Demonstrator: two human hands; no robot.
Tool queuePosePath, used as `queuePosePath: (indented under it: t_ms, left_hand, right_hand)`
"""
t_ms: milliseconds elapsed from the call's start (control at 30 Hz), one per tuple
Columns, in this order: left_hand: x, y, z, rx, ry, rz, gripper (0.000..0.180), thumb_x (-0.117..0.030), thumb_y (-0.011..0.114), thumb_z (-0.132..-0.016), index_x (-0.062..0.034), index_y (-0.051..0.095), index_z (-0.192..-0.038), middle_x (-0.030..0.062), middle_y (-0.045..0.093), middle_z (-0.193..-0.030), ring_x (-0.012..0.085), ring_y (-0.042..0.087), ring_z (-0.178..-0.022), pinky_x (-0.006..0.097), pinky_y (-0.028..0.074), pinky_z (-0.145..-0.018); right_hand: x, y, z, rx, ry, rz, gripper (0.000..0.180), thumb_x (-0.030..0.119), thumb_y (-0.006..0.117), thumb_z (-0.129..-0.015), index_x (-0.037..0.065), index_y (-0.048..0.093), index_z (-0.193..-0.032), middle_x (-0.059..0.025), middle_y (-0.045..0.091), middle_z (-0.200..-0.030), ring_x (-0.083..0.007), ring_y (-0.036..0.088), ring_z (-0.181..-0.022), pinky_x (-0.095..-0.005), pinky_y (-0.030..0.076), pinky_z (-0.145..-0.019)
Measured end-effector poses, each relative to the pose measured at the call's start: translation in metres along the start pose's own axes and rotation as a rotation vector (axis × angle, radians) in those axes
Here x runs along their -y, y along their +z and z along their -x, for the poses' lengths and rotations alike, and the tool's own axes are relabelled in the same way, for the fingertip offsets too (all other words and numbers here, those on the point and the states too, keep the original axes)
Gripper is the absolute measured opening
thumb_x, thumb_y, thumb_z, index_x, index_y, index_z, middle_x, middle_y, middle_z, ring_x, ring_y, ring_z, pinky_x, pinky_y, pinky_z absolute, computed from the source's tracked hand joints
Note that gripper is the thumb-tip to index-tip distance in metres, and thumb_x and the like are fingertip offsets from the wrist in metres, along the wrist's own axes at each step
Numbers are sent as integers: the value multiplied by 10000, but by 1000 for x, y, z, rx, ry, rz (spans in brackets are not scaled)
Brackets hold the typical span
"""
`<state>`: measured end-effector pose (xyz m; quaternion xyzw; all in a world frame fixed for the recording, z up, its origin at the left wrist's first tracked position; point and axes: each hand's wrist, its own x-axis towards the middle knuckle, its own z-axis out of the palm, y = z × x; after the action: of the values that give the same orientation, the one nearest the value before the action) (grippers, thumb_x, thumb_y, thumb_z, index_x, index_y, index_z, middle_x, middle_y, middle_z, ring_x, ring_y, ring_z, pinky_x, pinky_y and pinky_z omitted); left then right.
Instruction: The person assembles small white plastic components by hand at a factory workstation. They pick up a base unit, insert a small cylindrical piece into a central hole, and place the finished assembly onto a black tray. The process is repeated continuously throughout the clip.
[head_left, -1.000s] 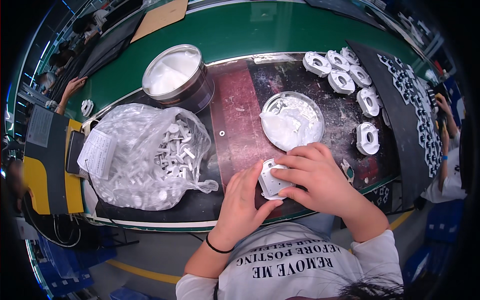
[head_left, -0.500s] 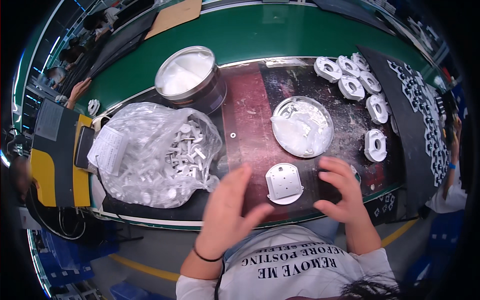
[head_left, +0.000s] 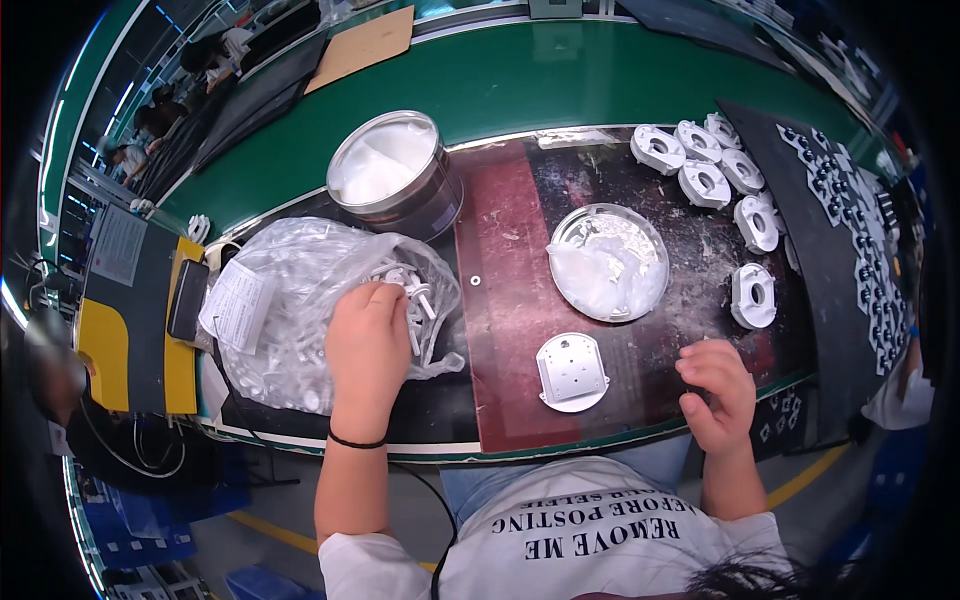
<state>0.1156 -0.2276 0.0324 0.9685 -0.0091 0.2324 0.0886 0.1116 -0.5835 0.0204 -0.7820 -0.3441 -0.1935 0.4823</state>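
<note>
My left hand (head_left: pixel 368 335) reaches into the mouth of a clear plastic bag (head_left: pixel 290 270) on the left, over its loose white stemmed plastic parts (head_left: pixel 425 303). Its fingertips point down among them and are hidden, so any grip is out of sight. My right hand (head_left: pixel 720 390) hovers near the table's front edge, fingers loosely curled, thumb apart, nothing between them. Between the hands a flat silvery-white plate (head_left: pixel 572 372) with small holes and side tabs lies on the table. Beyond it sits a round shallow metal lid (head_left: pixel 655 245) holding translucent film with whitish smears.
An open metal tin (head_left: pixel 440 195) with white contents stands behind the bag. Several white ring-shaped housings (head_left: pixel 753 297) lie at the right, beside a dark board (head_left: pixel 800 230) bearing small parts. A yellow and grey device (head_left: pixel 135 310) stands far left. A small washer (head_left: pixel 475 281) lies mid-table.
My left hand has moved left and away from me, from beside the plate into the bag. My right hand has drawn right, away from the plate, its fingers more curled.
</note>
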Motion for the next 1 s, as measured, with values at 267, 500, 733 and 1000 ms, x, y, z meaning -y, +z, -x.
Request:
queuePosePath:
  t_ms: [267, 500, 733, 1000]
  left_hand:
    - [-22, -17, -2, -210, 141, 40, 282, -7, 612, -757, -34, 622, -1038, 105, 584, -804, 280, 547, -743, 378, 448, -664]
    - [-108, -13, 18, -172, 502, 432, 438, -39, 651, -660, -40, 611, -1096, 63, 573, -830, 221, 554, -712, 315, 452, -605]
    - [-114, -5, 25, -170, 471, 554, 373, -55, 704, -667, -49, 629, -1032, 62, 615, -913, 224, 584, -769, 323, 464, -656]
    - [-94, 7, 40, -152, 282, 540, 294, -34, 715, -674, -57, 625, -953, 53, 635, -881, 242, 592, -797, 346, 464, -697]
  right_hand:
    - [8, 10, -12, 21, -35, -55, 217, 94, 662, -723, 17, 638, -924, -107, 655, -884, -294, 617, -832, -386, 481, -750]
    - [29, 51, -38, 113, -29, 49, 299, 157, 736, -720, 61, 648, -989, -69, 644, -841, -261, 609, -757, -356, 462, -679]
    - [8, 33, -30, 64, 161, 269, 171, 101, 692, -753, 81, 651, -918, -75, 639, -816, -259, 601, -728, -360, 464, -674]
    - [-40, 9, -32, 31, 183, 529, 110, 96, 675, -767, 48, 647, -861, -91, 633, -799, -279, 588, -774, -383, 462, -703]
